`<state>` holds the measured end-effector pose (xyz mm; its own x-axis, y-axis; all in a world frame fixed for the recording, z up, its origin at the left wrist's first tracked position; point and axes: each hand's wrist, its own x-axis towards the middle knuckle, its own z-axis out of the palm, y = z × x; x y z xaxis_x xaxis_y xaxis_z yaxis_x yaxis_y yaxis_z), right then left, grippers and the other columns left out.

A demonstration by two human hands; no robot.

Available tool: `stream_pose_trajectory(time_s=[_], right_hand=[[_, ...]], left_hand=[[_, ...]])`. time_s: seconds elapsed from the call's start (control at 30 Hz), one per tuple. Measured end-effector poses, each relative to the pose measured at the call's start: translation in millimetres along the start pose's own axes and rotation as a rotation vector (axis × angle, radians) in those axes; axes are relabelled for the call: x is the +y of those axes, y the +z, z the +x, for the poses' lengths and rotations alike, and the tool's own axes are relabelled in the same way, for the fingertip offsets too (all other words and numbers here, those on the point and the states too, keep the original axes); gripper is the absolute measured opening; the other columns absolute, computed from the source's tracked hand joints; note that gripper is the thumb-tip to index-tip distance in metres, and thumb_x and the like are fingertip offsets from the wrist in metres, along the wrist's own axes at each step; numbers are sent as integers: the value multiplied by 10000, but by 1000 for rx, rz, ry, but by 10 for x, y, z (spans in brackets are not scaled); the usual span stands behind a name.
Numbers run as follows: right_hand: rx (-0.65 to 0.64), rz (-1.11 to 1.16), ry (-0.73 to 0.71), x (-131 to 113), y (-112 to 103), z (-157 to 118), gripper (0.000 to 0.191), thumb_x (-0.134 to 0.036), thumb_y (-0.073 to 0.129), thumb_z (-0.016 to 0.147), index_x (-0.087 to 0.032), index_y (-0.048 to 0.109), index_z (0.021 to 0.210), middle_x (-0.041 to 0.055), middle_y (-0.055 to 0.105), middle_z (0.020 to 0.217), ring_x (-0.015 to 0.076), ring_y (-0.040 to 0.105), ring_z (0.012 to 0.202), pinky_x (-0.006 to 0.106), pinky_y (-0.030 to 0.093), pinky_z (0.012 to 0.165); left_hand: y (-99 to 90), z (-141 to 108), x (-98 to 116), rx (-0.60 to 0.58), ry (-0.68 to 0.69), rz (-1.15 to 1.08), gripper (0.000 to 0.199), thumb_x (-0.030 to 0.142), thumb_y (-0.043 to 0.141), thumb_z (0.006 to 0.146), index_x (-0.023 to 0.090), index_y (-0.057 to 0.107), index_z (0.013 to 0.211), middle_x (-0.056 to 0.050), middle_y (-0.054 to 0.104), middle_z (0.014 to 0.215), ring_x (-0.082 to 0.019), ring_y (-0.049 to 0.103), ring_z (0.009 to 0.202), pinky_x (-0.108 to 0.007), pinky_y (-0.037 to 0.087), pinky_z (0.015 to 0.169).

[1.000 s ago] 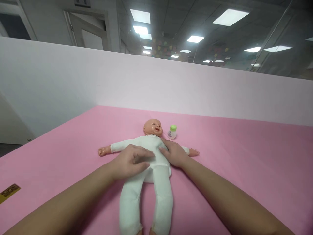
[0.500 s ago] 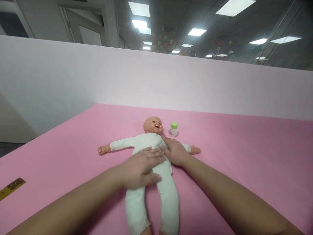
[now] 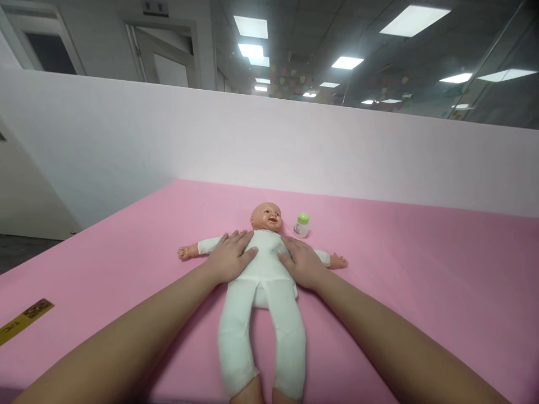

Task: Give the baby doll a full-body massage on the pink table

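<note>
A baby doll (image 3: 266, 258) with a white cloth body lies on its back on the pink surface (image 3: 135, 252), arms spread wide and legs toward me. My left hand (image 3: 231, 256) rests on the doll's shoulder and upper arm at the left of the picture, fingers apart. On the opposite side of the chest lies my right hand (image 3: 304, 261), also flat with its fingers stretched out. Neither hand grips anything. Just beyond my right hand, beside the doll's head, stands a small jar (image 3: 301, 225) with a green lid.
A yellow strip (image 3: 26, 320) with a printed code is at the left edge of the surface. A low white wall (image 3: 295, 148) runs along the back and left side. Doors and lit ceiling panels appear beyond it.
My left hand has moved up from the doll's belly to the shoulder at the left. My right hand stays at the chest. The view has shifted slightly.
</note>
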<state>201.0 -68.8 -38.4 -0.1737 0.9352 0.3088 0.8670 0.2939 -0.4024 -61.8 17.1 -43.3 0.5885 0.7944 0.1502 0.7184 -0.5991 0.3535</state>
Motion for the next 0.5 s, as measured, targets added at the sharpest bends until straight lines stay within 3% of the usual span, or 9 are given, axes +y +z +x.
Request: stream_pose_trajectory(time_s=[0.17,0.27,0.37,0.43,0.5], right_hand=[[77,-12,10,-20,16,-59,615,-492,507,1039,-159,521,1556,165,495,1617,358,412,1524,597,296,1262],[106,117,-245,-255,-43,-176,562,-454,595,992,-185,598,1486,151,559,1567,329,466,1494,563,343,1250],[-12,304,-595,-576,-74,-298,545,-502,676,933,-216,669,1397,128,630,1499,303,509,1469,506,337,1256],[-128,354,-654,-712,-61,-331,556,-558,699,914,-243,684,1372,114,664,1463,299,556,1432,505,300,1267],[-184,365,-622,-724,-32,-303,562,-581,693,918,-257,683,1377,107,666,1462,296,569,1420,513,270,1275]], left_hand=[[30,13,-4,51,-30,13,807,620,206,1076,66,362,1642,-190,413,1657,-359,320,1576,-572,163,1302],[41,34,-43,47,-19,20,783,601,215,1080,72,376,1633,-192,438,1642,-356,339,1568,-577,179,1296],[52,52,-76,50,-12,35,769,585,227,1082,62,389,1621,-201,446,1634,-357,353,1561,-588,192,1289],[60,53,-75,57,-14,43,762,573,236,1082,52,388,1618,-203,448,1632,-355,355,1559,-592,196,1287],[67,46,-57,65,-17,48,756,559,245,1080,42,385,1614,-207,455,1626,-352,365,1554,-595,199,1286]])
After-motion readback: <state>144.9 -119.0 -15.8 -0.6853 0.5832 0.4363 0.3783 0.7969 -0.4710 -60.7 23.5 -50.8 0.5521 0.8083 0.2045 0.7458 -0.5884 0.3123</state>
